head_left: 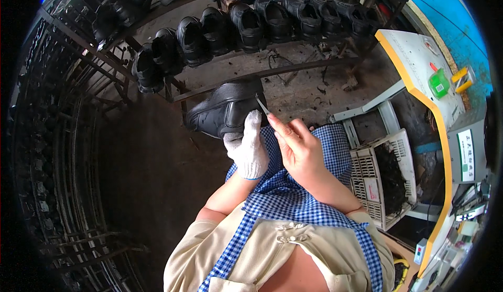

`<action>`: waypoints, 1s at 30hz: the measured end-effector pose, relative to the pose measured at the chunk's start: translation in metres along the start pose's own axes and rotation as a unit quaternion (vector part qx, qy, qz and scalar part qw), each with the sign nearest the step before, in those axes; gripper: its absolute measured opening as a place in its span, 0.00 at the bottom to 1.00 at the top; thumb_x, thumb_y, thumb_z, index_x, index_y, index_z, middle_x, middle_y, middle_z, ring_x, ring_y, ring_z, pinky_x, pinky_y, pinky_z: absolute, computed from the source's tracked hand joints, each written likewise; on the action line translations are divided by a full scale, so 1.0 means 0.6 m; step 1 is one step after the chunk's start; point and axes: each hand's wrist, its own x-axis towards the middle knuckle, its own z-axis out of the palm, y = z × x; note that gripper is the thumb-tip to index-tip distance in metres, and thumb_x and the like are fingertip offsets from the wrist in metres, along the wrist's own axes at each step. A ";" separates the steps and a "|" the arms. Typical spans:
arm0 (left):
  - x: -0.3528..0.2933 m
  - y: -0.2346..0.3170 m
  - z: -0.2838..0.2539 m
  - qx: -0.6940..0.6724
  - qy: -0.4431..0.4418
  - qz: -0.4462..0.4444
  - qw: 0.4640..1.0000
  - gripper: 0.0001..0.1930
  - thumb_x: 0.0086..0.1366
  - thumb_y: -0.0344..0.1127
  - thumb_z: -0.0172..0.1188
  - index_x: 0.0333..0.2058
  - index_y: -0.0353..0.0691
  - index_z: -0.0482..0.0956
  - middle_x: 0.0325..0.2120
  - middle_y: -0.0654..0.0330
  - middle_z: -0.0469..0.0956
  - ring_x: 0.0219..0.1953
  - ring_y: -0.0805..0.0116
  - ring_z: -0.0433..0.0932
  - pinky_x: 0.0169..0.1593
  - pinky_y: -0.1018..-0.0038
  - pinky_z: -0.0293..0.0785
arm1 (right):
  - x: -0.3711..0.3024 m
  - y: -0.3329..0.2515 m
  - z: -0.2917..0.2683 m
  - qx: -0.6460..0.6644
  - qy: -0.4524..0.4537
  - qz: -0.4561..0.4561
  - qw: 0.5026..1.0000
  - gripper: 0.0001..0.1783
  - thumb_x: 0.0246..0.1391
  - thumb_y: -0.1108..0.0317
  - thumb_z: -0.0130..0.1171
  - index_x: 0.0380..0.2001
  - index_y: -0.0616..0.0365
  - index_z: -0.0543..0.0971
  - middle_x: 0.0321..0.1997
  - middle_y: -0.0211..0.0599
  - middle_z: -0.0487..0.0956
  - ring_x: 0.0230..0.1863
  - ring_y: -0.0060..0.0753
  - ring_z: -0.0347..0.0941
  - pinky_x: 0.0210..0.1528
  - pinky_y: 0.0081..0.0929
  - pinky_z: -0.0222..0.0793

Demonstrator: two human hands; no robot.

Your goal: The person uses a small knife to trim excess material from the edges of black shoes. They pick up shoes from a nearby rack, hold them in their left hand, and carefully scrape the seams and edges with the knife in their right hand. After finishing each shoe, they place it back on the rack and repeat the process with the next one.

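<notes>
A black leather shoe [226,106] is held up in front of my lap, its toe toward the left. My left hand [248,149], in a white knitted glove, is closed on the near side of the shoe, the thumb pointing up along it. In my bare right hand [299,150] is a slim pointed metal tool [262,105], pinched with the forefinger stretched along it. The tool's tip is at the right end of the shoe; whether it touches the leather I cannot tell. The tool's exact kind is too small to make out.
Ahead, black shoes [246,27] line a metal rack [293,67]. More racks [68,155] stand at the left. On my right, a yellow-edged white workbench [403,56] carries a green container [439,83] and a yellow tape roll [463,79]. Below it, a white plastic crate [367,179] holds dark scraps.
</notes>
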 end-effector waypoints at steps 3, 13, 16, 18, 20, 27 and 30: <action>0.001 -0.009 0.001 -0.006 0.011 0.015 1.000 0.12 0.64 0.25 0.63 0.46 0.40 0.79 0.40 0.62 0.82 0.38 0.74 0.80 0.40 0.77 0.76 | -0.005 0.003 0.011 0.018 -0.003 0.017 1.000 0.27 0.57 0.73 0.59 0.61 0.45 0.74 0.29 0.36 0.69 0.23 0.34 0.72 0.23 0.31 0.73; 0.033 0.006 0.012 0.025 -0.002 0.045 0.999 0.12 0.66 0.32 0.62 0.47 0.37 0.78 0.40 0.62 0.81 0.38 0.75 0.79 0.39 0.77 0.76 | 0.040 0.018 0.051 0.103 0.017 0.027 0.994 0.26 0.58 0.75 0.58 0.60 0.46 0.74 0.28 0.40 0.71 0.22 0.37 0.71 0.24 0.32 0.69; 0.047 0.007 0.002 0.075 -0.003 0.073 0.994 0.14 0.65 0.31 0.63 0.49 0.37 0.77 0.42 0.61 0.81 0.40 0.73 0.79 0.42 0.76 0.77 | 0.051 0.009 0.062 0.110 0.039 0.021 0.993 0.23 0.59 0.78 0.58 0.57 0.53 0.77 0.29 0.39 0.73 0.23 0.30 0.70 0.26 0.24 0.67; 0.035 -0.014 -0.011 0.078 -0.024 0.058 0.995 0.15 0.64 0.29 0.64 0.49 0.37 0.76 0.43 0.61 0.80 0.41 0.71 0.80 0.44 0.76 0.78 | 0.074 0.011 0.060 0.128 0.081 0.022 0.988 0.21 0.60 0.78 0.57 0.57 0.54 0.77 0.31 0.39 0.75 0.25 0.27 0.70 0.28 0.24 0.68; 0.010 -0.034 -0.008 0.025 -0.004 0.028 0.999 0.17 0.63 0.27 0.64 0.50 0.37 0.76 0.43 0.61 0.80 0.41 0.70 0.80 0.47 0.75 0.78 | 0.108 0.028 0.055 0.169 0.098 0.046 0.980 0.20 0.62 0.76 0.56 0.57 0.55 0.76 0.34 0.39 0.79 0.28 0.21 0.71 0.31 0.22 0.69; 0.018 0.020 0.013 0.007 -0.088 -0.010 0.996 0.16 0.65 0.27 0.60 0.52 0.38 0.75 0.45 0.57 0.80 0.43 0.69 0.80 0.47 0.74 0.77 | 0.092 0.056 0.036 0.241 0.079 0.082 0.964 0.18 0.53 0.68 0.68 0.46 0.61 0.78 0.24 0.31 0.75 0.21 0.19 0.70 0.23 0.17 0.64; 0.013 0.011 0.004 0.036 -0.056 -0.025 0.997 0.16 0.64 0.26 0.62 0.51 0.37 0.76 0.44 0.58 0.81 0.41 0.69 0.80 0.45 0.75 0.78 | 0.091 0.052 0.019 0.123 0.070 0.029 0.990 0.16 0.52 0.69 0.70 0.41 0.62 0.77 0.23 0.32 0.73 0.24 0.23 0.76 0.25 0.20 0.70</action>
